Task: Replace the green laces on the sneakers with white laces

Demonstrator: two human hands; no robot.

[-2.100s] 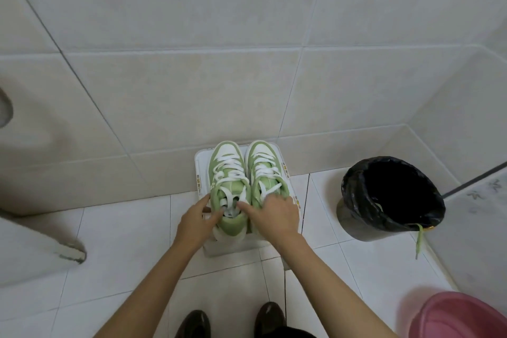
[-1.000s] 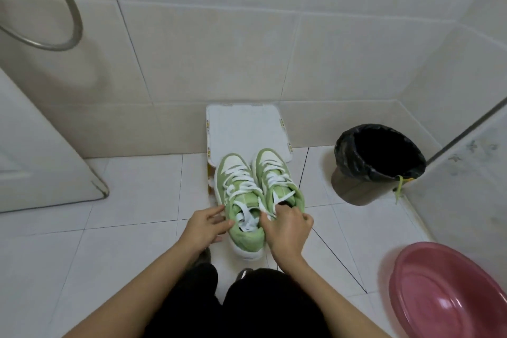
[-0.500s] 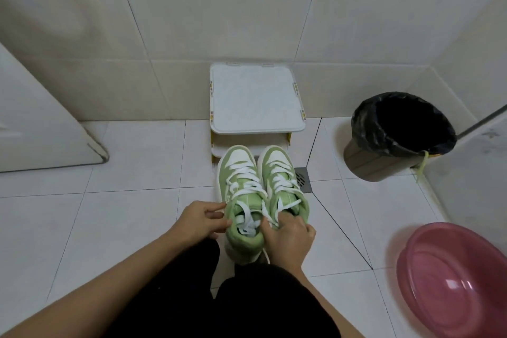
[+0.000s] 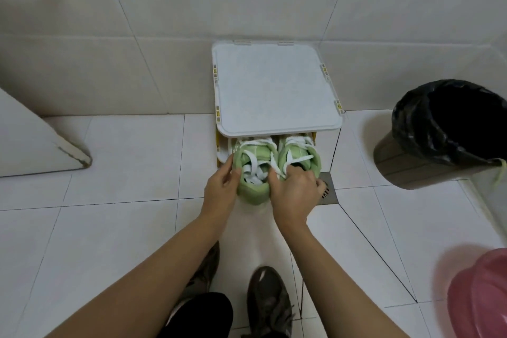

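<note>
Left hand (image 4: 219,195) grips left sneaker (image 4: 252,192) heel; right hand (image 4: 295,195) grips right sneaker (image 4: 313,162) collar; fingers (image 4: 228,173) curled; toes under lid (image 4: 274,90).

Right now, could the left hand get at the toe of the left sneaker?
Probably not directly: the left sneaker has its toe tucked under the white lid, and the left hand grips the heel end outside.

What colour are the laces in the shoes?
White. The laces show best in the head view, against the green sneakers.
</note>
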